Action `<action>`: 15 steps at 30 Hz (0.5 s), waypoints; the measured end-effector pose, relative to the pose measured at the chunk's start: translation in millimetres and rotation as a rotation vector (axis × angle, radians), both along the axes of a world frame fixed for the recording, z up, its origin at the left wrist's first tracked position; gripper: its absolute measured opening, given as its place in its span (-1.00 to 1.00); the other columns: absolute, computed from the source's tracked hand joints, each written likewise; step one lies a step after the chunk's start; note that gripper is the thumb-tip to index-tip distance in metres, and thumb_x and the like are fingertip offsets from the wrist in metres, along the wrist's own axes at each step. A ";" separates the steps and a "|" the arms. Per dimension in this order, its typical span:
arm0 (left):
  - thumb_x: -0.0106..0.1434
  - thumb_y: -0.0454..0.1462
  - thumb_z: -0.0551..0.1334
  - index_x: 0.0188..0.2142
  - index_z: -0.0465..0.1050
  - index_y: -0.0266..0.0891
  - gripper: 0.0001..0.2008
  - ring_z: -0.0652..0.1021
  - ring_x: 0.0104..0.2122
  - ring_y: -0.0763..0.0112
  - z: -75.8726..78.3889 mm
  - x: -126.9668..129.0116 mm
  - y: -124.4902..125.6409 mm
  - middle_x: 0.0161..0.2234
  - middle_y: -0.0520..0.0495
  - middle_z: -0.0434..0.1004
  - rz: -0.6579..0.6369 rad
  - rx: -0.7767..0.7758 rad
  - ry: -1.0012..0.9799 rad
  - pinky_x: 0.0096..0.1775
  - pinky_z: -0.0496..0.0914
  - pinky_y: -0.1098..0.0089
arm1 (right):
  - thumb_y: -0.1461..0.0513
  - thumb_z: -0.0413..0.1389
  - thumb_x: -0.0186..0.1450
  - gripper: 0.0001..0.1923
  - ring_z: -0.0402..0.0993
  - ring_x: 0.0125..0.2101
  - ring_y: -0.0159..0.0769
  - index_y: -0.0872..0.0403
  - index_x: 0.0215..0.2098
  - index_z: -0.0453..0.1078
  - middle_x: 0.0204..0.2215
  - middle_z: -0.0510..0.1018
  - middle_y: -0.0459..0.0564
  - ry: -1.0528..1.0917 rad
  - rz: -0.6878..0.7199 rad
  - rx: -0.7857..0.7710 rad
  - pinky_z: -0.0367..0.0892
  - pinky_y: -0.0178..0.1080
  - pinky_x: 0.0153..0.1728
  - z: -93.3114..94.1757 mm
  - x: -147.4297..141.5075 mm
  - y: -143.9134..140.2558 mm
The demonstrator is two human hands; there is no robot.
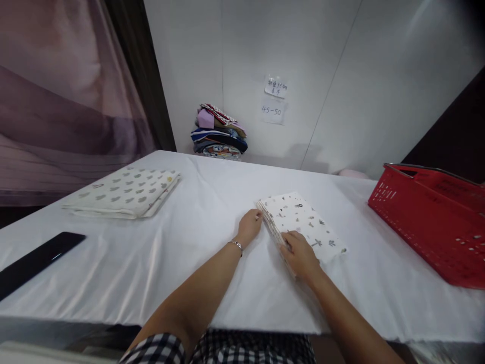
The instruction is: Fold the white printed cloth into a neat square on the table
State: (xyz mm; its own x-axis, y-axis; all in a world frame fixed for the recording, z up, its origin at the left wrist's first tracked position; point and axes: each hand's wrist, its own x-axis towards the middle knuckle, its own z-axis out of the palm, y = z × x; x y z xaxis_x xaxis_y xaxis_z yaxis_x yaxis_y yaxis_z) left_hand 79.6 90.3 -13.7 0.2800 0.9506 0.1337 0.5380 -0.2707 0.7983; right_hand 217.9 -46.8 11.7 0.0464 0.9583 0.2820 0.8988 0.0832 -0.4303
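A folded white cloth with small printed figures (303,222) lies on the white table (212,263) in front of me. My left hand (250,226) pinches the cloth's far left corner, fingers closed on the layered edge. My right hand (301,255) rests on the near left edge of the same cloth, fingers curled over the layers. A thin bracelet sits on my left wrist.
A second folded white cloth with grey prints (123,192) lies at the left. A red plastic basket (432,217) stands at the right. A stack of coloured fabrics (219,132) sits against the back wall. A black flat object (36,260) lies at the near left edge.
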 end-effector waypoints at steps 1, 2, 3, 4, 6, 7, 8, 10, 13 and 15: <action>0.22 -0.36 0.09 -0.15 0.42 -0.14 -0.76 0.48 -0.20 0.42 -0.3 -0.3 0.3 -0.11 -0.01 0.46 -0.011 0.063 0.015 -0.10 0.32 0.44 | 0.20 -0.04 0.25 -0.77 0.31 -0.16 -0.19 0.03 -0.18 0.38 -0.24 0.44 0.02 -0.032 -0.020 -0.006 0.27 -0.16 -0.15 -1.9 -3.4 -2.8; 0.21 -0.37 0.08 -0.11 0.41 -0.11 -0.72 0.47 -0.18 0.43 -0.6 -0.4 1.0 -0.07 0.01 0.43 -0.029 0.109 0.027 -0.09 0.32 0.45 | 0.21 -0.04 0.25 -0.76 0.30 -0.15 -0.17 0.05 -0.16 0.36 -0.22 0.42 0.04 -0.065 -0.035 -0.005 0.26 -0.15 -0.15 -4.2 -6.3 -5.7; 0.21 -0.39 0.07 -0.08 0.40 -0.09 -0.68 0.46 -0.15 0.43 -0.6 -0.3 2.4 -0.02 0.02 0.40 -0.048 0.140 0.036 -0.08 0.31 0.45 | 0.22 -0.05 0.25 -0.74 0.29 -0.13 -0.15 0.06 -0.12 0.35 -0.20 0.41 0.06 -0.097 -0.042 0.001 0.26 -0.13 -0.14 -6.9 -8.5 -8.6; 0.22 -0.40 0.06 -0.05 0.39 -0.07 -0.65 0.45 -0.11 0.43 -0.7 0.0 4.4 0.01 0.04 0.36 -0.066 0.167 0.046 -0.06 0.31 0.46 | 0.23 -0.05 0.25 -0.71 0.27 -0.11 -0.13 0.08 -0.08 0.33 -0.17 0.40 0.09 -0.126 -0.044 0.013 0.24 -0.11 -0.12 -9.8 -10.2 -11.4; 0.22 -0.41 0.04 -0.01 0.37 -0.05 -0.61 0.40 -0.02 0.41 -0.6 1.1 10.2 0.07 0.05 0.31 -0.094 0.222 0.074 -0.02 0.28 0.45 | 0.26 -0.05 0.24 -0.67 0.25 -0.08 -0.09 0.09 -0.02 0.29 -0.11 0.38 0.12 -0.169 -0.032 0.034 0.22 -0.07 -0.09 -16.0 -11.7 -16.1; 0.23 -0.42 0.03 0.00 0.36 -0.05 -0.60 0.36 0.02 0.40 -0.6 1.9 14.0 0.10 0.06 0.28 -0.109 0.248 0.094 0.00 0.27 0.44 | 0.27 -0.04 0.23 -0.65 0.24 -0.07 -0.09 0.09 -0.01 0.28 -0.09 0.37 0.12 -0.180 -0.025 0.042 0.22 -0.06 -0.08 -19.2 -11.6 -17.9; 0.22 -0.43 0.03 0.01 0.35 -0.03 -0.58 0.32 0.06 0.38 -0.7 2.6 18.1 0.13 0.07 0.24 -0.130 0.269 0.120 0.03 0.25 0.42 | 0.27 -0.04 0.23 -0.64 0.24 -0.07 -0.08 0.08 0.00 0.27 -0.07 0.36 0.11 -0.189 -0.021 0.050 0.22 -0.05 -0.08 -22.3 -11.1 -19.2; 0.22 -0.44 0.03 0.01 0.36 -0.02 -0.57 0.28 0.09 0.37 -1.2 3.9 26.9 0.16 0.09 0.21 -0.171 0.281 0.182 0.05 0.23 0.39 | 0.29 -0.05 0.22 -0.61 0.24 -0.07 -0.08 0.06 0.03 0.26 -0.05 0.35 0.10 -0.204 -0.020 0.067 0.22 -0.03 -0.08 -28.3 -9.5 -21.0; 0.24 -0.42 0.01 -0.03 0.40 -0.03 -0.60 0.29 0.08 0.38 -1.4 4.6 38.2 0.14 0.10 0.25 -0.204 0.267 0.252 0.06 0.22 0.37 | 0.32 -0.07 0.23 -0.59 0.25 -0.09 -0.08 0.05 0.04 0.25 -0.03 0.35 0.09 -0.219 -0.010 0.088 0.23 -0.01 -0.10 -34.7 -7.3 -21.9; 0.26 -0.40 -0.01 -0.05 0.42 -0.03 -0.62 0.31 0.06 0.39 -0.4 4.2 43.1 0.12 0.11 0.29 -0.204 0.260 0.274 0.06 0.22 0.39 | 0.32 -0.08 0.23 -0.59 0.26 -0.10 -0.09 0.05 0.05 0.25 -0.03 0.35 0.09 -0.212 -0.003 0.093 0.24 -0.01 -0.11 -36.4 -7.0 -22.2</action>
State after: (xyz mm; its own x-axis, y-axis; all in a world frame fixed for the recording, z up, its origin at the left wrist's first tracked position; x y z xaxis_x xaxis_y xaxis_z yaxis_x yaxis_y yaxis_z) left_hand 83.8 133.4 -14.1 0.5170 0.8169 0.2558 0.6357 -0.5665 0.5244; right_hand 211.0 -69.0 -24.8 -0.0209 0.9277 0.3728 0.9686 0.1111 -0.2223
